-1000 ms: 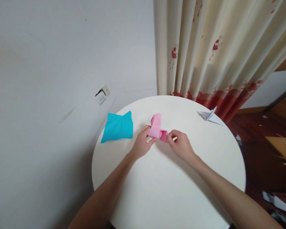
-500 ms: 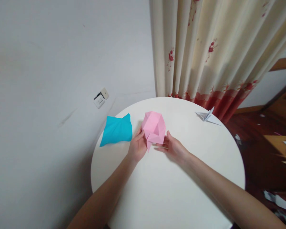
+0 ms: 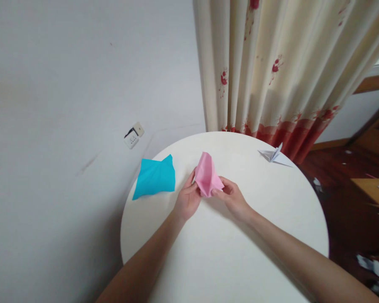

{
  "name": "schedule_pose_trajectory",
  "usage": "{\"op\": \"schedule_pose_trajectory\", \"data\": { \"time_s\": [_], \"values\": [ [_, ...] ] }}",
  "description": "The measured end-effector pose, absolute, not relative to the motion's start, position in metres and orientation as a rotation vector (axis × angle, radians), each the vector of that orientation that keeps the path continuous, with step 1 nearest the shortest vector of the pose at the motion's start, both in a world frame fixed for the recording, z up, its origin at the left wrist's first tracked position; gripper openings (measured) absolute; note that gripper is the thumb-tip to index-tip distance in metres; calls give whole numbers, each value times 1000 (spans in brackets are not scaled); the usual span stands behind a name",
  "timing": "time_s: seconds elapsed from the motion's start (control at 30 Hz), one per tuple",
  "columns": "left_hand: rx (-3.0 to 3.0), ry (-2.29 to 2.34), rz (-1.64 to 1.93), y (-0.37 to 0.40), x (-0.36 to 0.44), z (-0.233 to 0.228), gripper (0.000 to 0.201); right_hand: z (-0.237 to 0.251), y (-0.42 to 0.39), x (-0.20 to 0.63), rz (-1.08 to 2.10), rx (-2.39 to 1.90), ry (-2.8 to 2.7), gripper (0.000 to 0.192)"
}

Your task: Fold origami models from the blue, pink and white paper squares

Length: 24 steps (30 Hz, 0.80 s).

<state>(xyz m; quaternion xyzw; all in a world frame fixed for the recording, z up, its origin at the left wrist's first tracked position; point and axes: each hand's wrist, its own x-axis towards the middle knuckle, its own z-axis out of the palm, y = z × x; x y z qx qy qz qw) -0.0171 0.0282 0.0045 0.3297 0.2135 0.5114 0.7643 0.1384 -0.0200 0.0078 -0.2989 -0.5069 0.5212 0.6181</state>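
A partly folded pink paper [image 3: 206, 176] stands up between both my hands above the round white table [image 3: 227, 248]. My left hand [image 3: 187, 199] pinches its left lower edge with thumb and fingers. My right hand [image 3: 232, 200] grips its right lower corner. The paper rises to a point away from me, and its lower part is hidden behind my fingers.
A creased blue paper [image 3: 154, 177] lies flat at the table's left rim. A white paper crane [image 3: 274, 155] sits at the far right rim. Behind the table hangs a cream curtain [image 3: 271, 67] with red flowers. A wall socket [image 3: 132, 136] is on the grey wall.
The pink paper was spread open and flat half a second ago; now it is squeezed together into a narrower upright shape, with both hands closed on its lower edges.
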Motion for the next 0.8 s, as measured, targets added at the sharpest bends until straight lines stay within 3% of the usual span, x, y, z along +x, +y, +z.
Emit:
{"op": "schedule_pose_trajectory", "data": {
  "time_s": [0.13,0.23,0.4,0.67,0.8],
  "values": [
    [647,529,1091,32,-17,-4,63,14,-26,134,984,-786,-1251,21],
    [653,539,1081,34,-17,-9,64,14,-26,133,986,-874,-1189,32],
    [723,535,1117,38,-19,-8,50,9,-18,140,1014,-975,-1093,21],
    [841,599,1253,47,-31,2,55,9,-10,163,773,-1086,-1044,18],
    [992,599,1294,47,-30,7,62,5,-4,168,856,-1021,-915,18]
  ]
}}
